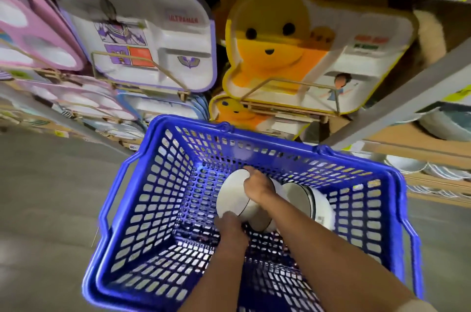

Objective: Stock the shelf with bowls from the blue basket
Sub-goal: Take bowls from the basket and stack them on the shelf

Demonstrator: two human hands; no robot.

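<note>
Blue basket (163,184) on grey floor, right rim close under shelf (413,144); open floor to left. Inside basket, lots of bare mesh bottom near the front. Both arms reaching down into basket. Right hand (257,188) over top edge of white bowl (233,193), fingers curled on rim. Left hand (230,226) at lower edge of same bowl, fingers tucked under, clamped. Bowl tilted on its side, dark rim line. Second white bowl (309,200) just beside, to right, also on side.

Blue basket (163,184) on grey floor (51,197)
</note>
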